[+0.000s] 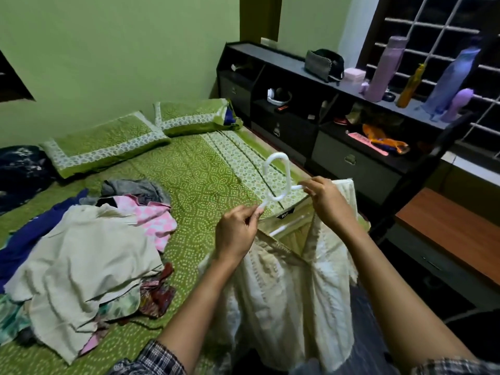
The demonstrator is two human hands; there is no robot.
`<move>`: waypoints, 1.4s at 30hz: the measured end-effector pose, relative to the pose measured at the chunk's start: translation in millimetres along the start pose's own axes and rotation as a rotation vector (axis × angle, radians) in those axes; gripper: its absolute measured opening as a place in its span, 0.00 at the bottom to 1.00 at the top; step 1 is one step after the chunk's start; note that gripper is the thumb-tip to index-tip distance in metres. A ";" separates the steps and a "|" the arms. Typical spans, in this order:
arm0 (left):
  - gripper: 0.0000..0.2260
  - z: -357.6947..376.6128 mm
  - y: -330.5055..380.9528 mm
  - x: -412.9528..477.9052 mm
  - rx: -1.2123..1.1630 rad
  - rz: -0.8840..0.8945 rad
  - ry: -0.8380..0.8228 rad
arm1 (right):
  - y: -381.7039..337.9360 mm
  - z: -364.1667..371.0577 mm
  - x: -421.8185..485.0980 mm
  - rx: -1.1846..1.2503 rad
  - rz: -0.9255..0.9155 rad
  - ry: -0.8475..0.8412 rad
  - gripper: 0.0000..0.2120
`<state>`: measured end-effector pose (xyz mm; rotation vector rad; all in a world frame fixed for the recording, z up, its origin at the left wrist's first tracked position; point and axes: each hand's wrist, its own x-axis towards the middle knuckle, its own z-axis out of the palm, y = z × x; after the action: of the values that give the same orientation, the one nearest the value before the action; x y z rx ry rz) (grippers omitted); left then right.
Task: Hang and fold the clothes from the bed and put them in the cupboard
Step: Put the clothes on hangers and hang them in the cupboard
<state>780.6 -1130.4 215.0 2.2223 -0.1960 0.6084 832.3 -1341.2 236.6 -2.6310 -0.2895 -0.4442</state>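
We are hanging the top (284, 293): left hand (236, 234) and right hand (327, 201) each pinch the hanger (295, 187) in their fingers (253, 213). Next we should seat its shoulders evenly.

A pile of clothes (89, 255) lay on the bed (194, 169), left of the hanger (274, 156) — two pillows (105, 142) behind it, a shelf unit (286, 131) along the right, bottles (385, 69) on top.

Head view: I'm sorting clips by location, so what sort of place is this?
Most likely a home bedroom: a bed with a green patterned sheet, two matching pillows, a pile of loose clothes on it, and the left hand and right hand holding a white hanger in a cream garment.
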 end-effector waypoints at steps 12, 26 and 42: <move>0.12 96.7 -75.8 39.7 0.110 -0.416 -0.235 | 81.5 105.6 76.8 0.022 0.005 -0.401 0.12; 0.11 150.9 -123.6 89.7 -0.047 -1.022 0.082 | 119.2 235.0 162.4 0.479 0.533 -0.815 0.09; 0.21 102.1 -110.4 30.2 -0.750 -1.378 0.554 | 12.4 252.9 122.4 1.023 0.845 -1.188 0.27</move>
<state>880.4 -1131.6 98.4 0.9832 1.1121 0.2335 1014.8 -1218.3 61.4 -1.4565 0.2262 1.2285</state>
